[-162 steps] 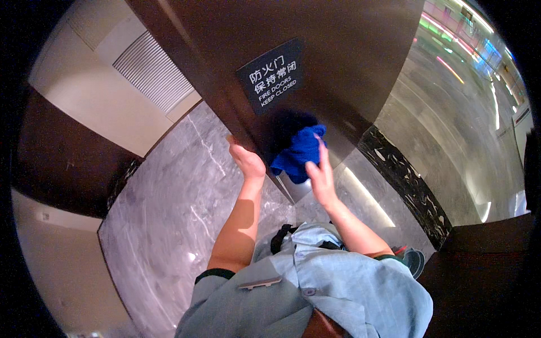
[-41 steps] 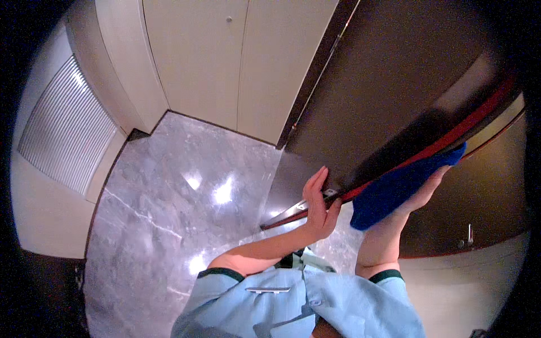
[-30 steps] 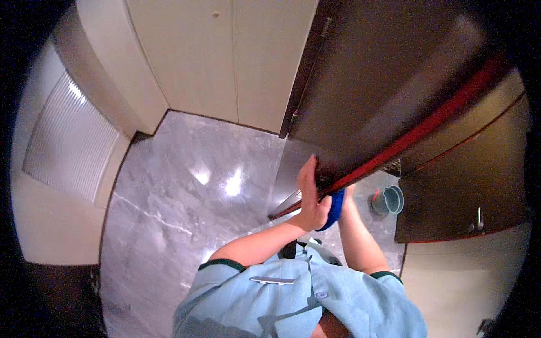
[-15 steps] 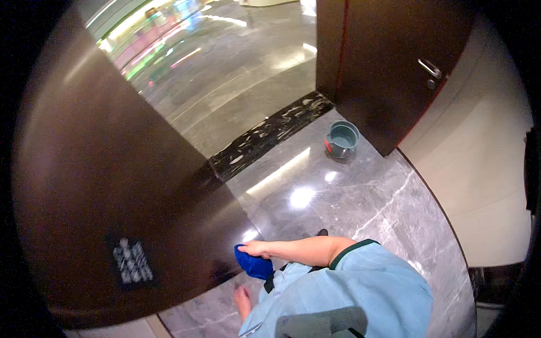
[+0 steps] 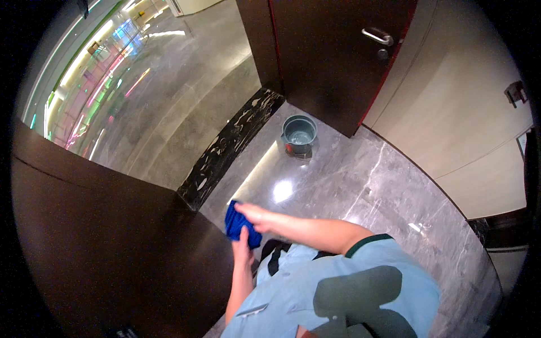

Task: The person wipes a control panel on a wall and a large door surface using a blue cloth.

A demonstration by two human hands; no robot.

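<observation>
A folded blue cloth (image 5: 232,224) is between my two hands, in front of my body. From below, my left hand (image 5: 242,245) grips it with the thumb laid over it. My right hand (image 5: 253,216) lies against its upper right side, the fingers partly smeared by motion but closed on the cloth. Beyond the hands, a grey-green bucket (image 5: 299,134) with a red part on its side stands on the marble floor (image 5: 332,186). Something clear shows inside the bucket, perhaps water.
A dark brown panel (image 5: 112,242) fills the left side, close to my left hand. At the far side are a dark door (image 5: 332,62) with a metal handle (image 5: 376,37) and a black veined threshold strip (image 5: 236,141). A cream wall (image 5: 451,112) curves along the right.
My left hand has come up from below and taken hold of the cloth, which my right hand alone held before. The view has turned, so the doorway and bucket appear further left.
</observation>
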